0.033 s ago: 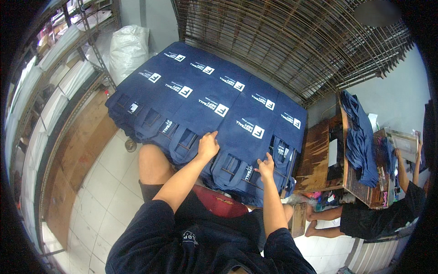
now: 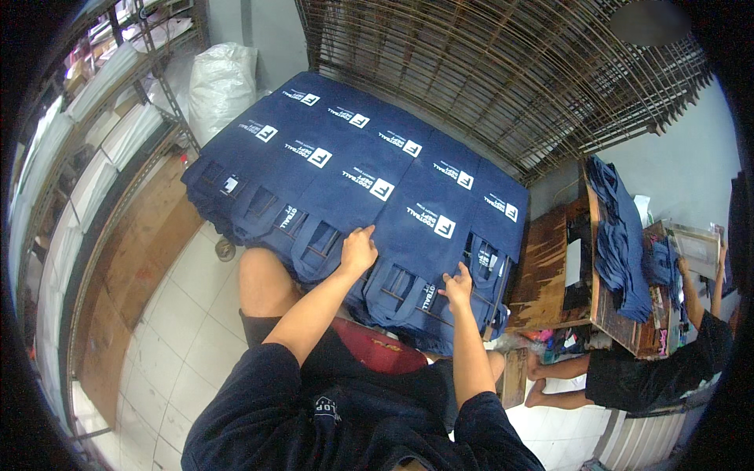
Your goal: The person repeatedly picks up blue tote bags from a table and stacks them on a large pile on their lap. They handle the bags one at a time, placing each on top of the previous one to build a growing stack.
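Nothing is seen to have shifted since the earlier view: both hands remain on the near edge of one navy tote bag among the overlapping rows. The left hand is pressed flat, fingers loosely curled; the right hand pinches the bag's hem by its handles. Open tiled floor lies leftward; a wooden bench crowds the right.

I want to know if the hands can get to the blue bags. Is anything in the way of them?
Nothing visible is in the way. The left hand already rests on the near edge of a dark blue fabric tote bag with a white square print, and the right hand touches the same bag's edge by its handles.
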{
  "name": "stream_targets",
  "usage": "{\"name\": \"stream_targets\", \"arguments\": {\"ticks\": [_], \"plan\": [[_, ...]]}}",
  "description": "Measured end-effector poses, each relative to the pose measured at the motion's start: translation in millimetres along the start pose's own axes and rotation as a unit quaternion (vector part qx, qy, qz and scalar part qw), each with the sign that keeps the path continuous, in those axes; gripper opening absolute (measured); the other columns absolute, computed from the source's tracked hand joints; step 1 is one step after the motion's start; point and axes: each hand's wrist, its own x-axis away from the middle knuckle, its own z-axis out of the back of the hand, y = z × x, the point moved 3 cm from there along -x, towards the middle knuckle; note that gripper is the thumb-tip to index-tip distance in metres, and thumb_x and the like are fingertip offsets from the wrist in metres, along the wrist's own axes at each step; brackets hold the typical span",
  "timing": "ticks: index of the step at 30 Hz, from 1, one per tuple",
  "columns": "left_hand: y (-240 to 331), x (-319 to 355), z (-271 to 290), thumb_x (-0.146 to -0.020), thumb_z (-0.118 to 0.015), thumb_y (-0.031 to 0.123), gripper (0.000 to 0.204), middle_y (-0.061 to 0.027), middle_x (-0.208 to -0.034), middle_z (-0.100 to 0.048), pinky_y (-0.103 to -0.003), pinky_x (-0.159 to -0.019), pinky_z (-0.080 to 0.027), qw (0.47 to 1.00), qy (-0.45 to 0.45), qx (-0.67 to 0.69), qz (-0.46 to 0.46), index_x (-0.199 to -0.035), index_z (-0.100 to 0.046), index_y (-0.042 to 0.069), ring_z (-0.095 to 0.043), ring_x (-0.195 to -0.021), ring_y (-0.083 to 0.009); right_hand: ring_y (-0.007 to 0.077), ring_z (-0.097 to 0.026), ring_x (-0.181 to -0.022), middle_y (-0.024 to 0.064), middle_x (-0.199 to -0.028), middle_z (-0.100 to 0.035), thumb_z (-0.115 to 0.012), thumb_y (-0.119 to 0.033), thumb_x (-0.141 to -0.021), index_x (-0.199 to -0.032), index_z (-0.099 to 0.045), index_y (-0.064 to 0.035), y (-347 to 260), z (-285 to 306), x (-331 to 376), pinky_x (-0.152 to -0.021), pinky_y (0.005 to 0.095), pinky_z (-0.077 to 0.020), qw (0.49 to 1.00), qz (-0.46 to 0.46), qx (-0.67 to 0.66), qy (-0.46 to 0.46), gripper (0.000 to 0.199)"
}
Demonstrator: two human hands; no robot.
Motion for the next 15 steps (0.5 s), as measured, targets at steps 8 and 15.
{"name": "stream_targets", "arguments": {"ticks": [8,15], "plan": [[-6.5,-9.2,-0.7,-0.072,-0.055,0.000,0.037,-0.0240,-0.095,-0.060,-0.044,-0.079,-0.050,1.000,0.012,-0.014,-0.021,-0.108,-0.061,-0.002,-0.060,-0.086,-0.0396,0.0121,-0.051,-0.058,0.0024,-0.073,-0.047,-0.063,-0.004,-0.078,-0.133,-0.039,-0.0023,-10.1,-4.5,-0.8,-0.047,0.0279,-0.0539,0.997,0.018,0.059,0.038,0.060],[-6.4,-7.9,0.8,-0.072,-0.057,0.001,0.037,-0.0218,-0.092,-0.060,-0.043,-0.076,-0.050,0.999,0.030,-0.004,-0.035,-0.109,-0.061,-0.001,-0.061,-0.083,-0.0384,0.0173,-0.059,-0.060,0.0075,-0.077,-0.057,-0.067,-0.011,-0.076,-0.128,-0.048,-0.0019,-15.1,-3.0,3.5,-0.052,0.0311,-0.0541,0.987,0.054,0.131,0.076,0.055]]}}
